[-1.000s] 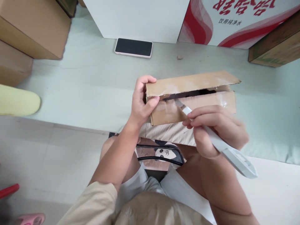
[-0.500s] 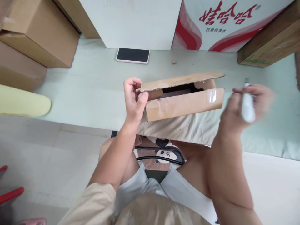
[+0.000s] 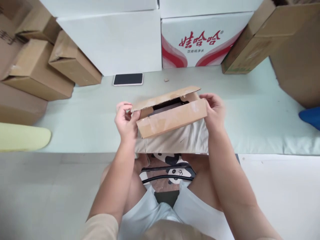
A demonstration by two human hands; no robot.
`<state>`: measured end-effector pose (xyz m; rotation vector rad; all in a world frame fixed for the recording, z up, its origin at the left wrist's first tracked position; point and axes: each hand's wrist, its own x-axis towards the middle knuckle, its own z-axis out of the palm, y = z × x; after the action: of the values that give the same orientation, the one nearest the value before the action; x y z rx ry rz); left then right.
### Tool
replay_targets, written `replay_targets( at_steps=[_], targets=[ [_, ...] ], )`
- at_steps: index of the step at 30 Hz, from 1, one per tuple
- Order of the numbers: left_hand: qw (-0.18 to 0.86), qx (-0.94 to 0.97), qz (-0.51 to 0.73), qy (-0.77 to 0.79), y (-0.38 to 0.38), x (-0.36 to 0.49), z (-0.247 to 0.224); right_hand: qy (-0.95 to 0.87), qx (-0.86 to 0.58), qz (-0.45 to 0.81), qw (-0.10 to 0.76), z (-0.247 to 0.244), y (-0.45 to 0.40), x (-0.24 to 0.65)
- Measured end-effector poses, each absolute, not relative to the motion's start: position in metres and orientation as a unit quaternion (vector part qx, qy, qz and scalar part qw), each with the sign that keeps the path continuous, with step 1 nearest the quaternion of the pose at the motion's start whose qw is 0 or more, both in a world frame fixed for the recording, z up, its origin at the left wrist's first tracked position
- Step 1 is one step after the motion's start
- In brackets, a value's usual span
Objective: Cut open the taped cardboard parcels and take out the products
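Observation:
A small cardboard box point(image 3: 172, 118) is held tilted over the front edge of the covered table, its lid partly raised. Through the gap something dark and greyish shows inside; I cannot make out what it is. My left hand point(image 3: 127, 121) grips the box's left end, thumb in front by the opening and fingers at the lid. At the right end, my right hand point(image 3: 213, 110) is closed on the box's corner, its fingers partly hidden behind the cardboard.
A phone point(image 3: 128, 79) lies at the back of the table point(image 3: 250, 110), near a small brown scrap point(image 3: 166, 80). White cartons point(image 3: 112, 43) line the back, with brown boxes point(image 3: 40, 70) on the left and another brown carton point(image 3: 240, 53) on the right. A yellow roll point(image 3: 23, 136) rests at left.
My right hand has come left onto the box's right end. The white, pen-like tool it held is out of sight. The view has shifted, showing more cartons behind.

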<state>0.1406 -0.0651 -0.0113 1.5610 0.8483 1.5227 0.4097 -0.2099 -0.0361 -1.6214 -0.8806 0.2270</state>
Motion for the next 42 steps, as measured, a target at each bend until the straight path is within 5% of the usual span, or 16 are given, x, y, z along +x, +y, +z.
replay_targets(
  at_steps=[5, 15, 24, 33, 35, 38, 42],
  targets=[
    [0.382, 0.611, 0.619, 0.312, -0.061, 0.137, 0.001, -0.424, -0.555, 0.092, 0.710, -0.002, -0.206, 0.379],
    [0.357, 0.836, 0.351, 0.222, -0.046, 0.100, 0.008, -0.640, -0.571, 0.128, 0.498, 0.022, -0.238, 0.358],
    [0.341, 0.790, 0.444, 0.252, -0.060, 0.095, 0.019, -0.631, -0.600, 0.082, 0.485, 0.012, -0.244, 0.355],
    [0.238, 0.752, 0.559, 0.255, -0.070, 0.081, 0.075, -0.539, -0.590, -0.029, 0.601, 0.004, -0.242, 0.345],
    [0.191, 0.830, 0.488, 0.191, -0.082, 0.091, 0.109, -0.515, -0.583, -0.027, 0.627, 0.003, -0.241, 0.341],
    [0.212, 0.944, 0.217, 0.127, -0.100, 0.121, 0.152, -0.479, -0.596, -0.046, 0.643, 0.001, -0.240, 0.337],
    [0.220, 0.966, -0.008, 0.139, -0.109, 0.167, 0.165, -0.486, -0.575, -0.012, 0.658, -0.003, -0.243, 0.344]
  ],
)
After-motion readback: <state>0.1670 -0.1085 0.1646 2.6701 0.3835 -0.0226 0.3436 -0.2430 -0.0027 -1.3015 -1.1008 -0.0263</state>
